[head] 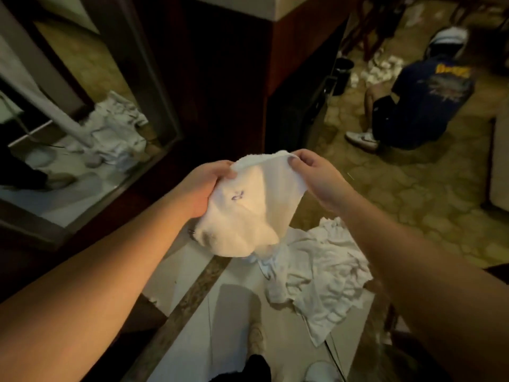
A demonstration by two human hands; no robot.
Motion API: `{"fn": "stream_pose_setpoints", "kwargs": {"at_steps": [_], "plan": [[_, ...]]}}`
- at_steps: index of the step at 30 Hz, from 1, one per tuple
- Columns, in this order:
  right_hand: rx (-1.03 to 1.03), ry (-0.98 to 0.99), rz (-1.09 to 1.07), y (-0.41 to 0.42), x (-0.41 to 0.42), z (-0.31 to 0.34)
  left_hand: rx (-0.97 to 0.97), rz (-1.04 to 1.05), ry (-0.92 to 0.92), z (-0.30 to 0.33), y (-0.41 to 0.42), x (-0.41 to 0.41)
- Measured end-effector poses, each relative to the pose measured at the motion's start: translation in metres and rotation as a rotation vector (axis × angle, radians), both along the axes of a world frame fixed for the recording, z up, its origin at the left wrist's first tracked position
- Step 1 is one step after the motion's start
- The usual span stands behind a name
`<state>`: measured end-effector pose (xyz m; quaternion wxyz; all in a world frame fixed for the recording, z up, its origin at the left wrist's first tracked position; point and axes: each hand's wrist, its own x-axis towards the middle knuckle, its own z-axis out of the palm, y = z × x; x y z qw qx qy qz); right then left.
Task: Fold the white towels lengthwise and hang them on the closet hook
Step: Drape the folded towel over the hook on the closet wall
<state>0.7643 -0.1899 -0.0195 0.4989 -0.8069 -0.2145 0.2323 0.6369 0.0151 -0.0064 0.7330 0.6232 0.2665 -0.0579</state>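
Observation:
A small white towel with a purple mark hangs in front of me, held up by its top edge. My left hand grips the towel's left side, fingers curled into the cloth. My right hand pinches the top right corner between thumb and fingers. The towel's lower part droops in loose folds. Below it, a heap of crumpled white towels lies on the floor. No hook shows in this view.
A dark wooden cabinet stands straight ahead. A mirrored door on the left reflects more white cloth. A person crouches on the patterned floor at the far right among scattered white towels. My shoes show at the bottom.

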Motion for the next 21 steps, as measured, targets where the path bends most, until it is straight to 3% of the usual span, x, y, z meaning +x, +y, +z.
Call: {"fn": "stream_pose_setpoints", "kwargs": {"at_steps": [6,13,21], "plan": [[0.002,-0.031,0.331,0.024,-0.048,0.093,0.452,0.038,-0.011,0.052,0.004,-0.064],[0.009,-0.147,0.457,0.031,-0.124,0.158,0.676,0.195,-0.071,0.1,-0.013,-0.161],[0.065,-0.334,0.56,0.035,-0.185,0.198,1.067,0.094,0.362,0.14,0.007,-0.289]]}}
